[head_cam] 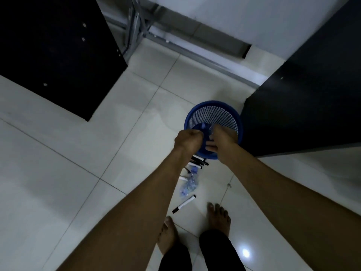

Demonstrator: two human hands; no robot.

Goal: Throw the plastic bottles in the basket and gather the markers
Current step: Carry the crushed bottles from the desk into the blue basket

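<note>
Because both arms reach over the round blue plastic mesh basket (214, 116), the left hand (188, 139) and right hand (221, 140) seemingly clasp a clear crumpled plastic bottle (207, 127) above it for dropping, while another crushed clear bottle (189, 184) and a white black-capped marker (184, 204) lie nearby on the floor.

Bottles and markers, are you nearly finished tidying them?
Not yet. Both hands, the left hand and the right hand, are over the blue basket with a clear plastic bottle between them, going in. Left to do: a crushed bottle lies on the floor, one marker lies near the feet, and more markers sit beside the basket.
</note>
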